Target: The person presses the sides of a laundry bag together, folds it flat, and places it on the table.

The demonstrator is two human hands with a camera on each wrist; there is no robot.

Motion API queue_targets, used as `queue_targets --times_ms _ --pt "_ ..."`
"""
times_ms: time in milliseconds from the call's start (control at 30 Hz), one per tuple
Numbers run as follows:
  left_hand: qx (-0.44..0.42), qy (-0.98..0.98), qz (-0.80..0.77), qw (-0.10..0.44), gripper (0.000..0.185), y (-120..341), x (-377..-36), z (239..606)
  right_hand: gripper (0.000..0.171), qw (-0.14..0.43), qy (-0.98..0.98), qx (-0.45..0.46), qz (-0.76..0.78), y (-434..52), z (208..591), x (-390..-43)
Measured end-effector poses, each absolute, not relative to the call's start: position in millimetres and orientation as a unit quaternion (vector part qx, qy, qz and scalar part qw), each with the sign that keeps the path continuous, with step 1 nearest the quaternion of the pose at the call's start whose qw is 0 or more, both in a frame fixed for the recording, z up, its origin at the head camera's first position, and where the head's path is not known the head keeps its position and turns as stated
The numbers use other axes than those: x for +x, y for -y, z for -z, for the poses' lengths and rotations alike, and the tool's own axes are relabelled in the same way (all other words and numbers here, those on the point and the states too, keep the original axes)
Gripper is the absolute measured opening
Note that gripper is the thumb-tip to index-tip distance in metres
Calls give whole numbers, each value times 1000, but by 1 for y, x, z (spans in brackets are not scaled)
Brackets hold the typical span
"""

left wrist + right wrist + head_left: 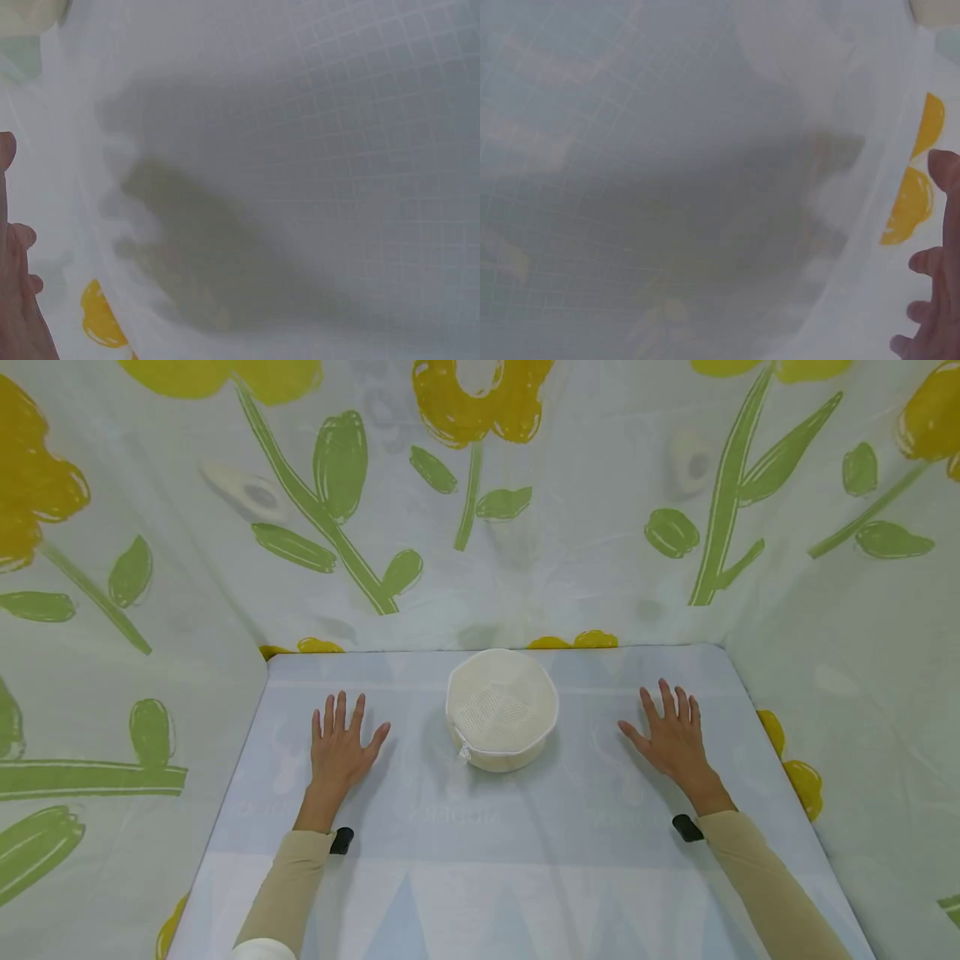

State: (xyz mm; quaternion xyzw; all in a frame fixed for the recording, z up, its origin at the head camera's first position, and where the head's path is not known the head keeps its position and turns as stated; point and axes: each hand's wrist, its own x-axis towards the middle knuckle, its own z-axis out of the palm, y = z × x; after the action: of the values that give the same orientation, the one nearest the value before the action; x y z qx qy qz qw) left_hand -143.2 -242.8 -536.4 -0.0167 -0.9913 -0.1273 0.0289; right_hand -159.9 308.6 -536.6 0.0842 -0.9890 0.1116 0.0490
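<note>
Round cream mesh pouch point(502, 710) sits at centre-back of the worktop point(480, 860), near the rear edge. Zipped shut; white zip pull hangs at its front-left rim. Top panel is pale netting, slightly sunken; sides are soft and padded. Contents cannot be made out through the mesh.

Left hand point(340, 747) lies flat on the worktop to the pouch's left, fingers straight and spread, holding nothing, apart from the pouch. Right hand point(672, 737) lies likewise to its right, palm down, fingers spread.

Floral curtain point(480, 502), yellow blooms and green stems, encloses the worktop on three sides.
</note>
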Motion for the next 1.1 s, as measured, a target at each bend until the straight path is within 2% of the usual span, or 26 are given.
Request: queue_targets --times_ms 167,367,500,633,833,1100 --pt "-34 984 147 89 64 240 -142 539 62 103 982 93 -128 -306 537 -159" --pt "-63 960 169 214 50 233 -142 541 41 216 954 137 -159 -300 542 -160" --pt "-72 943 194 262 42 227 -142 541 32 280 930 172 -165 -298 543 -163" --pt "-71 933 223 272 38 222 -142 540 28 302 920 177 -179 -294 541 -165" --pt "-64 925 258 271 35 217 -142 539 25 298 916 164 -212 -285 535 -165" --pt "-33 920 315 232 35 206 -142 528 24 280 919 148 -234 -273 531 -163"
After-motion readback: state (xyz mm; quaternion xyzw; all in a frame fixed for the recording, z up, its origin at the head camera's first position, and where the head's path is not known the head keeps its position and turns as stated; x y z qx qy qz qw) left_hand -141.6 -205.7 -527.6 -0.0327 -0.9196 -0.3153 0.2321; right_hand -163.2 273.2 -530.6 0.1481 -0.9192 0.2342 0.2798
